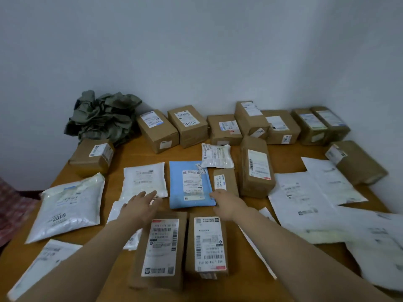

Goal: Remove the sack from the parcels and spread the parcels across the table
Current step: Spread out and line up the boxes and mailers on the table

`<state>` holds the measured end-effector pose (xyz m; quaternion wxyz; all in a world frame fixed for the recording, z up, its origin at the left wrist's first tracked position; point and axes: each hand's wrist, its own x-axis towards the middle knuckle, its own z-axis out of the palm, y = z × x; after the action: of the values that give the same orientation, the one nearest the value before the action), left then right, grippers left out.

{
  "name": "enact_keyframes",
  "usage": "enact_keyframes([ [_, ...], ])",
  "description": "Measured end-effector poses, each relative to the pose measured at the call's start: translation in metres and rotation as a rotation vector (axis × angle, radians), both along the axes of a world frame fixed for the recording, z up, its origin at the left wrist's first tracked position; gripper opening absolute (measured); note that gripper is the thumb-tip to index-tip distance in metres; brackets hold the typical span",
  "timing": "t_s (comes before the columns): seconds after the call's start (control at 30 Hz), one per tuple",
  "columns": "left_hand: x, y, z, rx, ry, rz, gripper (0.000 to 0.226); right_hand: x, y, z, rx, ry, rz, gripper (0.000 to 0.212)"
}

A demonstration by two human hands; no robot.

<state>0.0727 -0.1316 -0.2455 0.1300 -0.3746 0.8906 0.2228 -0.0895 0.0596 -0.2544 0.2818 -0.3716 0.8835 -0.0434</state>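
The crumpled grey-green sack (104,117) lies at the table's far left corner, apart from the parcels. Several brown boxes, such as one near the sack (157,129), line the back of the wooden table (246,286). White mailers and a blue mailer (189,184) lie in the middle. Two labelled brown boxes (161,247) (208,243) sit side by side nearest me. My left hand (139,205) reaches flat, fingers straight, over the near edge of a white mailer (145,180). My right hand (226,203) rests at the blue mailer's near right corner, beside a small brown box (225,180); its fingers are hard to make out.
A pale wall closes the table's back and right side. Large white mailers (305,199) overlap on the right, another (69,205) lies at the left edge. A red patterned cloth (13,212) shows off the table at the left.
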Motion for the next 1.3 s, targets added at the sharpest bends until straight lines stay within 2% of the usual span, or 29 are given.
enact_keyframes([
  [0.23, -0.034, 0.051, 0.025, -0.005, -0.002, -0.171, 0.056, -0.007, 0.059, -0.005, -0.026, 0.031, -0.125, 0.063],
  [0.47, -0.095, 0.072, 0.012, 0.009, 0.000, -0.374, 0.047, -0.026, 0.027, -0.027, 0.090, 0.182, 0.023, 0.061],
  [0.57, -0.116, 0.077, 0.001, 0.061, 0.029, -0.380, 0.048, -0.035, 0.014, -0.026, -0.032, 0.428, 0.028, 0.047],
  [0.63, -0.129, 0.081, -0.002, 0.120, 0.067, -0.375, 0.047, -0.046, 0.017, -0.019, -0.135, 0.554, -0.138, 0.049],
  [0.73, -0.159, 0.090, -0.007, 0.135, 0.095, -0.419, 0.048, -0.079, 0.034, -0.014, -0.074, 0.484, -0.500, 0.073],
  [0.83, -0.193, 0.102, -0.015, 0.123, 0.114, -0.434, 0.052, -0.117, 0.048, -0.017, -0.064, 0.215, -0.696, 0.092],
  [0.9, -0.212, 0.111, -0.023, 0.107, 0.122, -0.466, 0.050, -0.130, 0.051, -0.024, -0.100, 0.142, -0.687, 0.090],
  [1.03, -0.225, 0.119, -0.033, 0.108, 0.087, -0.483, 0.054, -0.132, 0.055, -0.035, -0.053, 0.184, -0.662, 0.087],
  [1.17, -0.221, 0.120, -0.030, 0.081, 0.089, -0.522, 0.053, -0.127, 0.070, -0.032, -0.137, 0.252, -0.627, 0.075],
  [1.23, -0.217, 0.124, -0.025, 0.075, 0.075, -0.538, 0.054, -0.119, 0.090, -0.034, -0.176, 0.321, -0.762, 0.064],
  [1.3, -0.212, 0.134, -0.020, 0.074, 0.034, -0.536, 0.055, -0.108, 0.119, -0.045, -0.081, 0.297, -0.939, 0.056],
])
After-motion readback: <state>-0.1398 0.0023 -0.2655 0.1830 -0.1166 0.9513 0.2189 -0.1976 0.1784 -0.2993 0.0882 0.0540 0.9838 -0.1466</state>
